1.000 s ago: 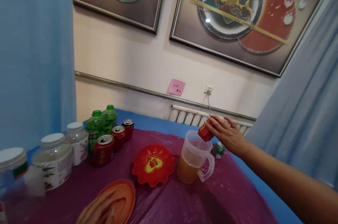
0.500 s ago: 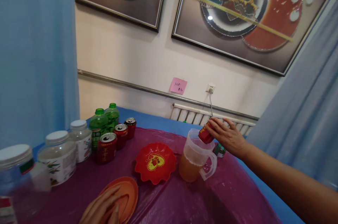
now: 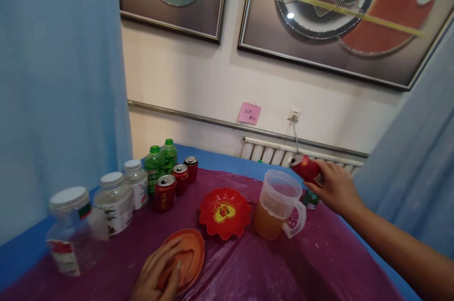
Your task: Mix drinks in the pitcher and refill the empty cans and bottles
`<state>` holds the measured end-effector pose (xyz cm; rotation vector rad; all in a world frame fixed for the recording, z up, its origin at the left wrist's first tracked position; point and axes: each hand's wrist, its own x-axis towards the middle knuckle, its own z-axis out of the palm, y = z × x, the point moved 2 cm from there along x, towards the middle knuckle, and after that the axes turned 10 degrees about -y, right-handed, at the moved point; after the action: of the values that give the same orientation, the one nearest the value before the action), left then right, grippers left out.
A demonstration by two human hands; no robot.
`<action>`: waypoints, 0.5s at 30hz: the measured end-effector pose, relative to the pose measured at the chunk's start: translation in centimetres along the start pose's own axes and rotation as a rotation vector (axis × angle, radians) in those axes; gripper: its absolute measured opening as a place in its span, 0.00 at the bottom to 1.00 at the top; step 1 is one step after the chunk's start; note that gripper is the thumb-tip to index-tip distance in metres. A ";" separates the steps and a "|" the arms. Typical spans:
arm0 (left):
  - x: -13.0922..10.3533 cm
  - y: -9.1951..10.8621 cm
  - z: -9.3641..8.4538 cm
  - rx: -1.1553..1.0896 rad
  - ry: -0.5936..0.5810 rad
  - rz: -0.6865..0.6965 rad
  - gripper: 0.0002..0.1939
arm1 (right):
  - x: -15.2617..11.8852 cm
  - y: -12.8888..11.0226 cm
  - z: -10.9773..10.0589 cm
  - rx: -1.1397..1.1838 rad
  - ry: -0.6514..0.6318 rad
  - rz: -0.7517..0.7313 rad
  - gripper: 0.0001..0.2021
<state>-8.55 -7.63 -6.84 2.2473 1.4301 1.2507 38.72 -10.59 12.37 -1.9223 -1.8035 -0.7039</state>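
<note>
My right hand (image 3: pixel 335 185) is wrapped round a red drink can (image 3: pixel 305 168), which lies tipped with its opened top pointing up and left. The can is above the right side of a translucent plastic pitcher (image 3: pixel 280 185), apart from it. Amber liquid (image 3: pixel 267 220) fills the lower part of the pitcher. My left hand (image 3: pixel 158 270) rests with outstretched fingers on an orange round plate (image 3: pixel 193 253) near the front of the table. Between the plate and the pitcher sits a red scalloped dish (image 3: pixel 225 213) with a yellow heart print.
At the left stand clear jars with white lids (image 3: pixel 115 202), green bottles (image 3: pixel 154 168) and several red cans (image 3: pixel 165 194). A small green can (image 3: pixel 311 198) is behind the pitcher's handle. Purple plastic sheeting (image 3: pixel 227 272) covers the table; blue curtains (image 3: pixel 64 79) hang at both sides.
My right hand has drawn the can back right from over the pitcher's mouth and turned its top upward. The view has shifted left; my left hand is still on the plate.
</note>
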 end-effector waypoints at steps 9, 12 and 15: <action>0.0 6.4 -1.2 -0.204 -0.175 -0.049 0.25 | -13.0 -14.1 4.8 0.892 -0.103 0.178 0.33; 0.2 9.1 -0.2 -0.344 -0.301 -0.010 0.37 | -16.1 -20.8 9.5 0.954 -0.138 0.070 0.40; 0.0 10.0 0.4 -0.380 -0.357 -0.034 0.40 | -17.3 -24.8 11.9 1.031 -0.063 0.020 0.38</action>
<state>-1.71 -12.64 -1.48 2.0448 1.0009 0.9500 14.40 -15.04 -8.66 -1.2376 -1.6599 0.2954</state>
